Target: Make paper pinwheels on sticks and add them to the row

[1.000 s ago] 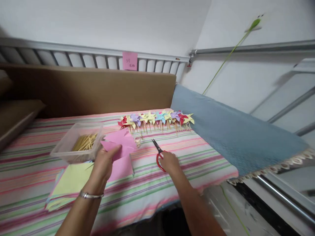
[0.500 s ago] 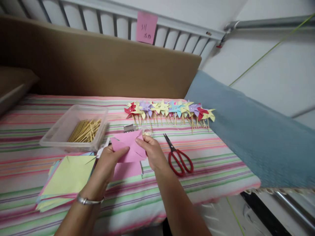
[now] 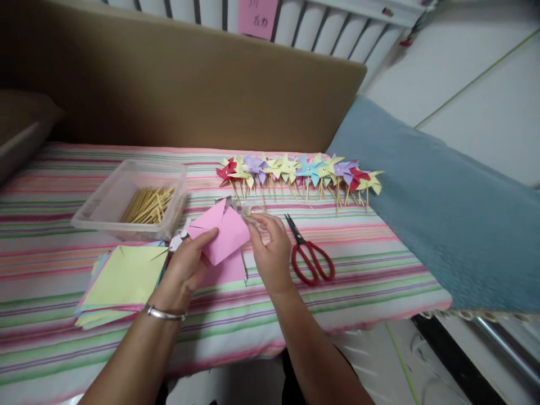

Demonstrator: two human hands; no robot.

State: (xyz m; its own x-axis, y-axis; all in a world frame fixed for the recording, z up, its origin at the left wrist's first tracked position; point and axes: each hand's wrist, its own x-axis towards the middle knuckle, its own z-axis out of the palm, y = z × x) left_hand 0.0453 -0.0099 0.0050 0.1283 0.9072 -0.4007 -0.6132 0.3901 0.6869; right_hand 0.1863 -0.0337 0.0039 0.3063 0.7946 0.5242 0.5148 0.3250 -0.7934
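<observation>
My left hand (image 3: 183,269) pinches a pink paper square (image 3: 223,232) with cut corners and holds it just above the striped cloth (image 3: 346,270). My right hand (image 3: 270,247) rests beside it with its fingertips closed on a small clear item (image 3: 248,210) that I cannot make out. Red-handled scissors (image 3: 310,260) lie flat on the cloth just right of my right hand. Another pink sheet (image 3: 223,271) lies under the held one.
A clear plastic tub (image 3: 122,198) of wooden sticks (image 3: 147,205) stands at the left. A stack of coloured paper squares (image 3: 120,278) lies in front of it. A row of finished paper pinwheels (image 3: 295,170) lies further back. A blue blanket (image 3: 430,208) covers the right side.
My right hand let go of the scissors, which now lie on the cloth, and moved left to the pink paper and the small clear item. The camera tilted downward.
</observation>
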